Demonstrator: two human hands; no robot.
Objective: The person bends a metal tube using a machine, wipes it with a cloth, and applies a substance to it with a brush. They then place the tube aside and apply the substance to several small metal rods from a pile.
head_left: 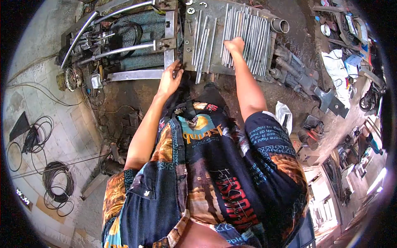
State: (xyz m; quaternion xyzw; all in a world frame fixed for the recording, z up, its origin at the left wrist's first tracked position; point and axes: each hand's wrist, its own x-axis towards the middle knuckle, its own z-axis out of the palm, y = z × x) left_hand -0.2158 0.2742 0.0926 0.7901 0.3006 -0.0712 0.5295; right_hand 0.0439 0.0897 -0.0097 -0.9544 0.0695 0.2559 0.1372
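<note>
Worktop (pixel 215 10) is carrying a loose row of metal rods (pixel 248 39), many lying side by side, a smaller bunch (pixel 202 41) nearer the left edge. Right hand (pixel 235 44) is resting fisted on the rods; whether its grip is closing round one, cannot tell. Left hand (pixel 169 79) is spreading open-fingered on the worktop's near edge, holding nothing. Risk: rods rolling off the edge, pinching fingers between them.
</note>
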